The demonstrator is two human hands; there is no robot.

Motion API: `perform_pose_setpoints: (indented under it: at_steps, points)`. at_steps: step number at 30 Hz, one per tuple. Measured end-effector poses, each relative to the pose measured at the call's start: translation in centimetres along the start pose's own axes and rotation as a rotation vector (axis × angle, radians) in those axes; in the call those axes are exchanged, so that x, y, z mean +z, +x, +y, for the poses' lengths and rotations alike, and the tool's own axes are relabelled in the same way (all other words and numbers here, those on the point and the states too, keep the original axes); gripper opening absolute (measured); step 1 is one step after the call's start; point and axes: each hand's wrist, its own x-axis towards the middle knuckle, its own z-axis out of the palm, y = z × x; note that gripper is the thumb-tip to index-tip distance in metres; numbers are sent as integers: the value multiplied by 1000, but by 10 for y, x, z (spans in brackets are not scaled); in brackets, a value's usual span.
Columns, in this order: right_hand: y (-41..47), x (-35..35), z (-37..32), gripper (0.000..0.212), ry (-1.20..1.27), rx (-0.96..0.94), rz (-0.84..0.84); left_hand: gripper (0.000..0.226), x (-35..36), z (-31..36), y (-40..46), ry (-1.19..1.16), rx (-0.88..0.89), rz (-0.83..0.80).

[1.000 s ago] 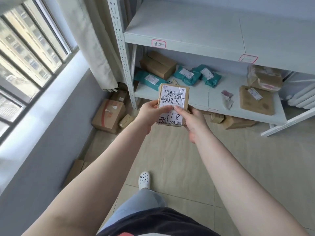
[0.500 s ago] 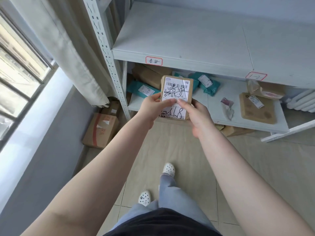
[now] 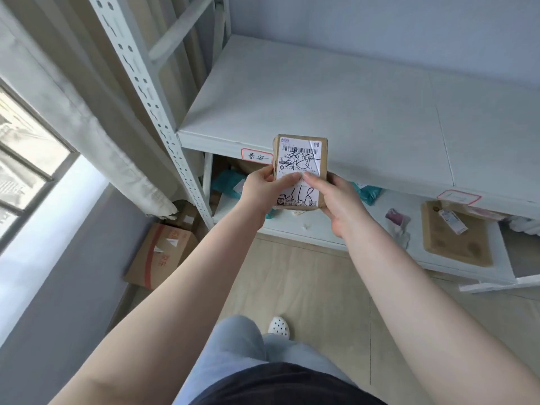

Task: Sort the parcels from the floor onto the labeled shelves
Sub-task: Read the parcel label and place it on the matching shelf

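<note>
Before the white metal shelf, the left hand and right hand grasp a small brown cardboard parcel, white scribbled label facing up, long axis pointing toward the shelf.

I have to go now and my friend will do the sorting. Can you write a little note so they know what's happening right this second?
Left hand: gripping the left side of the small brown parcel, thumb on its label.
Right hand: gripping the parcel's right side, fingers on the label.
Parcel: held upright in the air in front of the upper shelf, next to the handwritten shelf label. Not yet set down.
Done: teal bags and a flat brown parcel lie on the lower shelf.
Left: shelve this parcel; cardboard boxes remain on the floor by the post.
</note>
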Motion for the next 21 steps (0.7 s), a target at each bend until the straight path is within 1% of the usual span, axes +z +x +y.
perform_pose_setpoints:
  at_steps: [2,5,8,9,12,15,19,21]
  points:
    - [16,1,-8,9,-25,15,14,34,1,7,16,18,-2,10]
    - [36,8,-17,10,-16,26,-3,34,-3,20,39,43,-15,15]
    - [57,16,-32,19,21,23,-18,34,-5,34,66,48,-24,-6]
    - [65,17,-37,19,36,19,-16,33,-5,39,74,52,-28,-16]
    - [88,25,-53,11,53,23,20,33,-8,56,104,108,-16,-37]
    - [117,37,-68,14,76,15,63,34,-14,76,138,89,1,-80]
    - [150,52,-82,6,101,-28,104,32,-23,99,179,111,-1,-147]
    - [163,58,-84,6,109,-45,123,30,-25,103,195,125,-11,-164]
